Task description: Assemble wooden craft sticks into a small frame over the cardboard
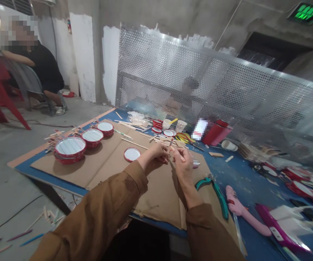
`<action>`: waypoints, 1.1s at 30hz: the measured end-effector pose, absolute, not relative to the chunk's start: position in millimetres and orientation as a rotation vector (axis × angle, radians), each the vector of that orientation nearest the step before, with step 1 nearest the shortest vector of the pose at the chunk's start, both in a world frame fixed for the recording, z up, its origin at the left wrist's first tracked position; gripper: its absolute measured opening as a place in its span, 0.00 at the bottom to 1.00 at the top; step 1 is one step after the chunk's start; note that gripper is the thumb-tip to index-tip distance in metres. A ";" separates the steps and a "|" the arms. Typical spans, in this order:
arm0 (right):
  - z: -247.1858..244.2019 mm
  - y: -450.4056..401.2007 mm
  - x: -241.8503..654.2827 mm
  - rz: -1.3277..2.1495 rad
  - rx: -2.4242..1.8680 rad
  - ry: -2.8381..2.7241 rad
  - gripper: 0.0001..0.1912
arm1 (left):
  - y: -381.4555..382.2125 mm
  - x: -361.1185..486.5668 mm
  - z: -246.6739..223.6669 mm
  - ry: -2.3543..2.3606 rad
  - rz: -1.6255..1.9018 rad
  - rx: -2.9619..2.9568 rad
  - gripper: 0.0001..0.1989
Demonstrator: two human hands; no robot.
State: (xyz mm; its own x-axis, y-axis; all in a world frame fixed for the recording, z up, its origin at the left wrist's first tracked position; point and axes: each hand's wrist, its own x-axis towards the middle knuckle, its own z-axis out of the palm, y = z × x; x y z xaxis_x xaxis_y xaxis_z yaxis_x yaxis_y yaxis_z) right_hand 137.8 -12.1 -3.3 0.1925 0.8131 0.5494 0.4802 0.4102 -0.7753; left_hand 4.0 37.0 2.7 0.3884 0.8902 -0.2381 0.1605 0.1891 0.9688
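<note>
We look down across a long blue tabletop (243, 174) backed by a tall perforated silver metal panel (172, 69), with a seated person in a black shirt (44, 61) beyond its far left corner. A flattened brown cardboard sheet (104, 156) covers the near part of the tabletop. On it stand three stacks of round red-rimmed mirrors, the nearest stack (70, 149) being the largest, while a single round red-rimmed mirror (132, 154) lies just left of our hands. A pair of pliers with green handles (213, 192) rests on the cardboard just right of our right forearm. Our left hand (155, 154) and right hand (182, 165) meet above the cardboard, close together, each grip pinched almost fully shut. A thin pale wooden stick (182, 156) sits between them, held by the fingertips, though exactly how each grip meets it is too small to tell.
</note>
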 end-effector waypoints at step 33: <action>-8.5 -8.5 144.3 0.378 -1.244 -1.361 0.17 | 37.3 6.2 1.7 1.110 0.697 1.293 0.09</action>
